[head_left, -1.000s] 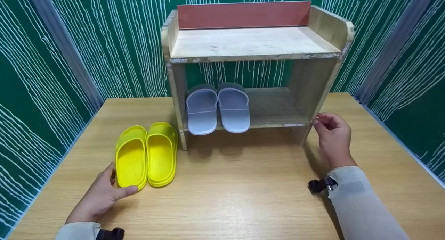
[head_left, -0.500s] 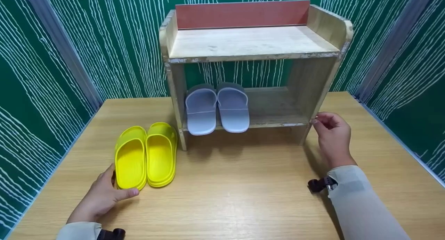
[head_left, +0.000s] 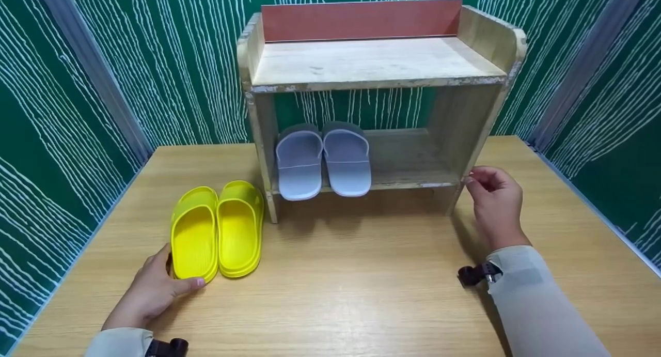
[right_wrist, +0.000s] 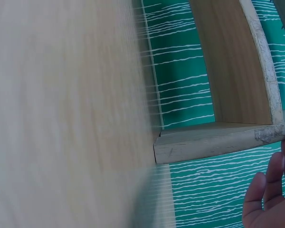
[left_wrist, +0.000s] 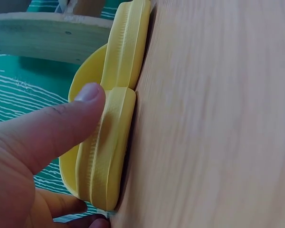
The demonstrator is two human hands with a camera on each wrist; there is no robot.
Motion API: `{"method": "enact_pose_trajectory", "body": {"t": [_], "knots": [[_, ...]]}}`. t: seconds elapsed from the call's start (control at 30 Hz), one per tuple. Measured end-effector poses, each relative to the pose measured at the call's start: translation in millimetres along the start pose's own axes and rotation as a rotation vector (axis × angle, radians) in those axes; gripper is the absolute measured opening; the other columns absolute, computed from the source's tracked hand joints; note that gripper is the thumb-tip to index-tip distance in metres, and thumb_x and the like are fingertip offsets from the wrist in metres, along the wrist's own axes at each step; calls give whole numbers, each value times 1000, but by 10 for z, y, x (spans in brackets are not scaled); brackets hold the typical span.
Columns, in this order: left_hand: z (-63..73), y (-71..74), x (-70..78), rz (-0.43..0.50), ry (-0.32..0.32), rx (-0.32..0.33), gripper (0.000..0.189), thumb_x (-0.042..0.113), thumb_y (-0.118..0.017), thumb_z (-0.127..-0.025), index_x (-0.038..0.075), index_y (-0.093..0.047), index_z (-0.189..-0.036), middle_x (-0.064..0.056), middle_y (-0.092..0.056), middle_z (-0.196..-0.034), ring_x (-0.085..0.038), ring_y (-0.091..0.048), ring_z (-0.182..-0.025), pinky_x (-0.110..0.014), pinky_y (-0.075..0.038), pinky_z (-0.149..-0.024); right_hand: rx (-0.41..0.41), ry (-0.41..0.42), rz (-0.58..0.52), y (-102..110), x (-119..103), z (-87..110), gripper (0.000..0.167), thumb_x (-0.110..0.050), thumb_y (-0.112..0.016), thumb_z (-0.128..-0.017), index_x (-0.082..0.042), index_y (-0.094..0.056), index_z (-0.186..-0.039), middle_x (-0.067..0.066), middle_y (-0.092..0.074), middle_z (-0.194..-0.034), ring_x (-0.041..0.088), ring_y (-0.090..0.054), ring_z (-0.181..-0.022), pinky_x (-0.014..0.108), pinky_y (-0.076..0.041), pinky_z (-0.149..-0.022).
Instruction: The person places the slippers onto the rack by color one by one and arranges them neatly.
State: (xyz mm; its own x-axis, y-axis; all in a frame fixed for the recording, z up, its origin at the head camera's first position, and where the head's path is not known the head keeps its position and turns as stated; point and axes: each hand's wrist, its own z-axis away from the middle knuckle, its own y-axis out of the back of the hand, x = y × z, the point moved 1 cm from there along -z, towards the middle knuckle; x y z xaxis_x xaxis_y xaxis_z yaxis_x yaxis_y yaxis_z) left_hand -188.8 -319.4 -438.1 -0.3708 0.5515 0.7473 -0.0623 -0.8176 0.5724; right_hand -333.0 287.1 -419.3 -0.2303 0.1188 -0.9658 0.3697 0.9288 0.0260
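Note:
A pair of yellow slippers stands side by side on the table, the left slipper point(head_left: 195, 243) nearest my left hand and the right slipper point(head_left: 240, 238) touching it. My left hand point(head_left: 150, 290) rests against the left slipper, thumb point(left_wrist: 92, 107) straight across its heel and fingers along its outer side. At the right, my right hand point(head_left: 498, 207) touches the outer side of the wooden shoe rack point(head_left: 379, 67) near its lower shelf; its fingers point(right_wrist: 274, 175) are lightly bent. On that shelf sits a pair of grey slippers point(head_left: 323, 163), heels jutting over the front edge.
A red panel point(head_left: 361, 20) backs the top of the rack. Green walls point(head_left: 196, 62) with white streaks enclose the wooden table point(head_left: 351, 305) behind and at both sides. Bare lower shelf point(head_left: 408, 153) shows right of the grey slippers.
Almost nothing moves; my left hand shifts very slightly right at the wrist, while the slippers, the rack and my right hand stay in place.

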Motion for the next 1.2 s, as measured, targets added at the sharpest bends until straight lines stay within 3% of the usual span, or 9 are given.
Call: {"method": "enact_pose_trajectory", "body": {"t": [0.17, 0.3, 0.8, 1.2], "knots": [[-12, 2, 8, -12, -4, 5, 126, 27, -91, -84, 4, -1, -168, -30, -10, -170, -48, -22, -146, -69, -8, -126, 26, 52, -3, -15, 7, -6, 21, -7, -75, -97, -1, -72, -117, -1, -69, -101, 16, -59, -96, 15, -52, -80], [-22, 0, 14, -13, 1, 11, 124, 28, -91, -85, 2, -2, -168, -32, -10, -170, -49, -23, -146, -68, -9, -126, 54, 118, 66, -25, 13, -7, 17, -2, -73, -97, 1, -73, -114, -3, -71, -95, 14, -60, -90, 17, -51, -77], [-29, -13, 6, 7, 24, 28, 110, 24, -85, -91, -1, -9, -167, -31, -19, -168, -47, -30, -141, -65, -16, -126, 11, 41, 77, 10, 7, -15, 20, -9, -72, -100, -6, -73, -120, -1, -67, -104, 16, -57, -99, 15, -51, -81], [-4, 14, -5, 102, 41, 85, 112, 25, -79, -96, 11, 5, -169, -25, -8, -174, -46, -21, -152, -64, -14, -127, 8, 33, 87, 0, 6, -9, 23, -11, -72, -100, -6, -72, -122, -1, -68, -106, 16, -58, -100, 15, -51, -83]]}}
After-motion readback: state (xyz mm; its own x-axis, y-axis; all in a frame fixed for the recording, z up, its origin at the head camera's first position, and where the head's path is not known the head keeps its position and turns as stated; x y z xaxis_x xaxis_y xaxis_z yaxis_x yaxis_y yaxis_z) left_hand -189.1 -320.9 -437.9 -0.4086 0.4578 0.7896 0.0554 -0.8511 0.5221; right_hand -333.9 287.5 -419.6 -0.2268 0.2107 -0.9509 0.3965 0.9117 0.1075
